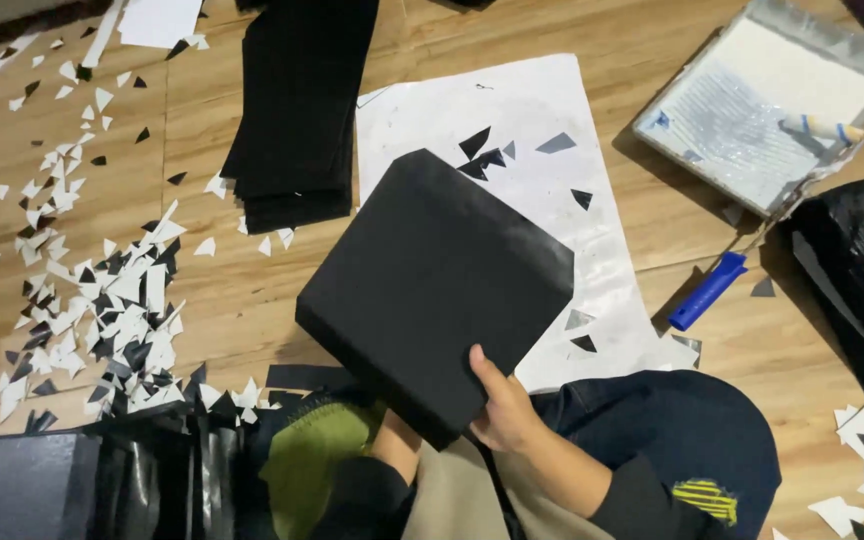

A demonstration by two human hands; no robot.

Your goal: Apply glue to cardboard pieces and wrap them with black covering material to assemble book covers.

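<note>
Holding: right hand (500, 408) grips the near edge of a black box (437, 290), thumb on top, fingers tucked under.
Left hand (392, 440): mostly hidden beneath the box, so can't tell how it grips, looks like it's propping the bottom.
Box spot: tilted, above the person's lap, partly over a white sheet (512, 130) on the wood floor (202, 290).
Around: stack of black sheets (297, 110) further back, pile of black and white scraps (102, 300) off left.
Right side: paint tray (767, 95) with a roller (822, 128), blue handle (707, 290) just beside it.
</note>
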